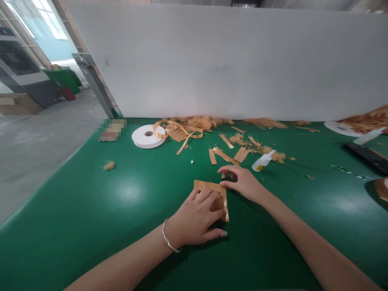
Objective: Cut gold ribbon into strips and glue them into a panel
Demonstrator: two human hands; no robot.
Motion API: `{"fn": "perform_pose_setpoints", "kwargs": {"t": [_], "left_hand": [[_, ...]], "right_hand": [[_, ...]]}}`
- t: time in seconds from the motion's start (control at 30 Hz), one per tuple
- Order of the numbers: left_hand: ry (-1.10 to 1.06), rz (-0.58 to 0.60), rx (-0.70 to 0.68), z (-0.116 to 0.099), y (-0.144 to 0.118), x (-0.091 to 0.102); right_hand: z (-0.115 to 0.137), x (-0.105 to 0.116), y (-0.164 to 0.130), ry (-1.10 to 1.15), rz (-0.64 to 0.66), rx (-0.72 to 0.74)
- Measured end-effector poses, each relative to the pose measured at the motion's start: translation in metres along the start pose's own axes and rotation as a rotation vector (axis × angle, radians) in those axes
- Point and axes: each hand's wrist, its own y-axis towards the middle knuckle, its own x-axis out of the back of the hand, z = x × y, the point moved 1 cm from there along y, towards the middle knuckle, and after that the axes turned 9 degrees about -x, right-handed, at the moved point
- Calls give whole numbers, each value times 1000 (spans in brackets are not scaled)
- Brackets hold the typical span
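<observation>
A folded piece of golden ribbon (209,186) lies flat on the green table (91,202) in front of me. My left hand (195,220) rests on top of it, fingers spread, pressing it down; a silver bangle sits on that wrist. My right hand (241,180) touches the piece's upper right corner with its fingertips, fingers curled. Neither hand lifts the piece off the table.
Behind the hands lie several cut golden strips (226,155), a small white glue bottle (263,161), a white tape roll (148,136), loose golden ribbon (178,131) and fibre scraps. A white wall panel (227,60) bounds the table's far edge. A black object (368,157) lies at right.
</observation>
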Motion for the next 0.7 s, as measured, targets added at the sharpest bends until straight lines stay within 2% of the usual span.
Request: {"fn": "perform_pose_setpoints", "kwargs": {"t": [0.13,0.23,0.47,0.7], "left_hand": [[2,-8,-12,0,0,1],[-3,5,-10,0,0,2],[11,9,-13,0,1,0],[16,12,8,0,1,1]], "right_hand": [[0,13,-7,-17,-169,21],[-1,12,-19,-65,-244,70],[-3,-11,-45,-348,-272,267],[-3,-14,-46,-436,-277,315]]}}
